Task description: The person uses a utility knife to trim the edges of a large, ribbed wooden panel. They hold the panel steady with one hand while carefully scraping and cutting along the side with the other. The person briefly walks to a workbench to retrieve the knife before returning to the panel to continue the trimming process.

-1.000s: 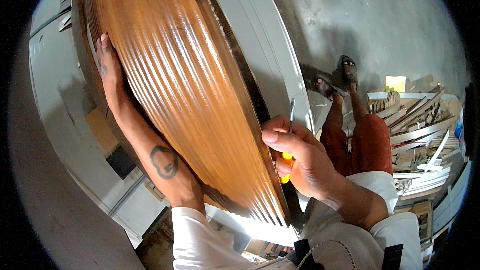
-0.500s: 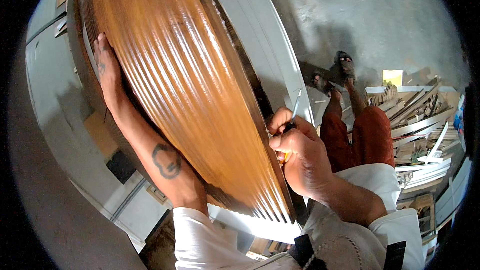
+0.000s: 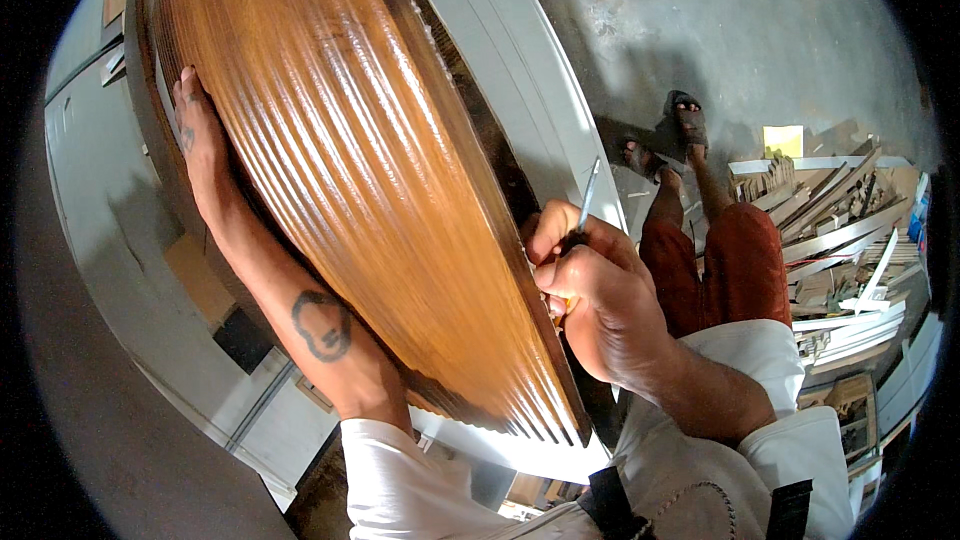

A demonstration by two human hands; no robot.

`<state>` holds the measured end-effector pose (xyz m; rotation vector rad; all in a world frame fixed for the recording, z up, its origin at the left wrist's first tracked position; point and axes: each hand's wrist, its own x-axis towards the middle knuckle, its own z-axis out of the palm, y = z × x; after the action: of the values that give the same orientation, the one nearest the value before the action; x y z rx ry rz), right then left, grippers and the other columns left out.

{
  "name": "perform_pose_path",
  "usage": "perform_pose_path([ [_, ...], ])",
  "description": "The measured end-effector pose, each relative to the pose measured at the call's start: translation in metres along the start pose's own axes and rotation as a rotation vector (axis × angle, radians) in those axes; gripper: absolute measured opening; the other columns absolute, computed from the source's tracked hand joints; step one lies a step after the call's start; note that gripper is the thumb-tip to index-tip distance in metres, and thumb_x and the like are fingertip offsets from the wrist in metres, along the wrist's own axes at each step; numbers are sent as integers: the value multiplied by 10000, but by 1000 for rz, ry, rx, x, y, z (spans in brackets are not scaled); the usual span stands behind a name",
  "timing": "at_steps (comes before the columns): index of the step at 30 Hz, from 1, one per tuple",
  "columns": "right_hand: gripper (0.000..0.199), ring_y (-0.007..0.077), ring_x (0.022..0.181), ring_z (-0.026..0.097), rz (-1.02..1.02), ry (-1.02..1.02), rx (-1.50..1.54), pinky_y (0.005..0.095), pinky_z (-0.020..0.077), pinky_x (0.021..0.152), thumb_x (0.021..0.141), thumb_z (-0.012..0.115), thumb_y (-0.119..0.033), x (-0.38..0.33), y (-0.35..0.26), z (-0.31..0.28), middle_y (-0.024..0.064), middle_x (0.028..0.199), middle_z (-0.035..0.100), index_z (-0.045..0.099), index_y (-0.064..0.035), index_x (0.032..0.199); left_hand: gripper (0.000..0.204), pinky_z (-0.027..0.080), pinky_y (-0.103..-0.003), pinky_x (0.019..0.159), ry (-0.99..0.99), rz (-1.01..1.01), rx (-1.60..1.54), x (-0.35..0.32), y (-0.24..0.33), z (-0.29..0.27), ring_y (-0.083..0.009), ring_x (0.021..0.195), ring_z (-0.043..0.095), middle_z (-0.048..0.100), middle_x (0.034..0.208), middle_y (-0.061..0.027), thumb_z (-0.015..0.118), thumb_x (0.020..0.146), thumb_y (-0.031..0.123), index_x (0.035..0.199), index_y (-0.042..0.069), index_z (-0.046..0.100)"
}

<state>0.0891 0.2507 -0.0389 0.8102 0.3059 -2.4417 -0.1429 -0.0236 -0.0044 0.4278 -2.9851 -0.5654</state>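
Note:
A long glossy brown wooden panel (image 3: 370,210) with a ribbed face slants across the middle of the head view. My left hand (image 3: 197,125) lies along its left edge, fingers stretched out, with the thumb hidden. At the panel's right edge, my right hand (image 3: 600,290) is closed around a slim tool (image 3: 590,192). The tool's thin pale shaft points up out of the fist, and small dark and yellow parts show between the fingers. The fingertips are against the panel's dark side edge, where ragged pale bits show. What the tool's lower end touches is hidden.
Under the panel is a pale grey board or tabletop (image 3: 500,50). To the right, a pile of wood offcuts (image 3: 840,240) lies on the concrete floor (image 3: 780,30), beside a yellow sheet (image 3: 783,141). My legs and sandals show between panel and pile. Pale flat panels (image 3: 90,170) stand at left.
The view has shifted slightly, so the panel and my left arm appear a little further left. My right hand has moved slightly up and left along the edge, still gripping the slim tool.

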Motion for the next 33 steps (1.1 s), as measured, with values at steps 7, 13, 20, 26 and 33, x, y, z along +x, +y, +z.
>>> perform_pose_path([
  [7,91,61,657,416,19,18,11,227,334,621,796,606,-125,-1,-1,-1,-28,744,489,545,-73,839,814,260,-417,1128,4,-1,-3,-12,5,-2,-327,1376,305,349,1504,-180,359,956,640,1487,24,329],
  [13,87,39,632,476,-4,-44,-42,213,350,559,835,660,-125,1,1,-4,-35,705,532,584,-89,855,802,273,-411,1120,7,0,-22,-14,7,-5,-321,1363,327,365,1495,-178,365,960,630,1484,24,334],
  [20,101,88,643,468,57,-103,25,252,364,595,803,584,-50,1,5,-15,12,778,532,535,-53,890,789,288,-403,1111,-11,2,-82,-7,1,-2,-314,1347,352,383,1484,-175,373,964,618,1481,23,340],
  [26,165,67,652,538,-139,-69,-481,245,420,591,903,676,-197,-8,-4,-21,-11,690,561,628,-44,942,777,300,-397,1103,-12,-9,-115,-9,3,-4,-308,1334,374,398,1474,-172,379,968,608,1478,23,345],
  [33,67,131,623,574,-514,-198,-1057,271,430,565,881,650,-50,-3,-33,-15,62,746,593,608,-4,905,764,315,-390,1093,-23,-24,-146,-3,2,-1,-301,1319,400,416,1463,-169,387,973,597,1475,22,352],
])
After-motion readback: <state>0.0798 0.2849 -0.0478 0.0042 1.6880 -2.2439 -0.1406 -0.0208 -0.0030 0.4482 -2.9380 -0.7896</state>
